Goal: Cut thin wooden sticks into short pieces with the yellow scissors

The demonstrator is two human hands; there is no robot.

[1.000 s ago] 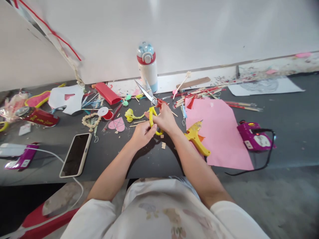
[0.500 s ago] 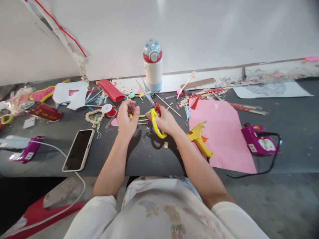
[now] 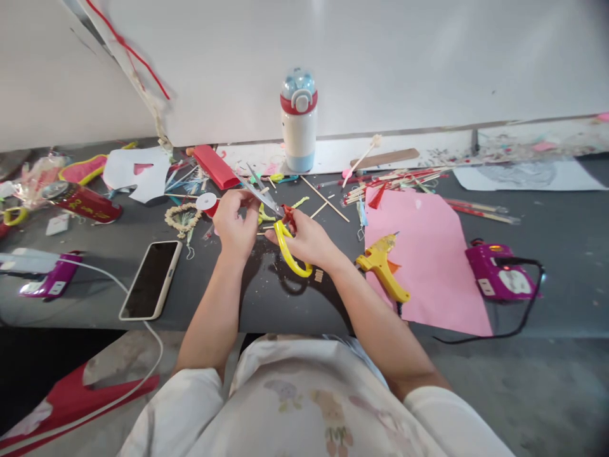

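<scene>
My right hand (image 3: 304, 240) grips a pair of scissors (image 3: 288, 252) by its yellow handles. The blades stand apart and point up and left, towards my left hand (image 3: 235, 223). The fingers of my left hand are curled together beside the blades; whatever they pinch is too small or hidden to make out. A yellow piece (image 3: 263, 214) lies just under the blades, between the hands. Thin wooden sticks (image 3: 324, 198) are scattered beyond my right hand, and small cut wooden bits (image 3: 318, 275) lie by the scissor handle.
A bottle (image 3: 299, 130) stands at the back. On the right are a yellow glue gun (image 3: 383, 263), pink paper (image 3: 432, 273) and a purple power box (image 3: 499, 273). To the left are a phone (image 3: 151, 279), thread spool (image 3: 206, 202), beaded heart (image 3: 183, 219) and red can (image 3: 85, 202).
The scissors have swung left, bringing their blades up to my left hand. My left hand has moved slightly left and its fingers have curled in more. The view has shifted a little.
</scene>
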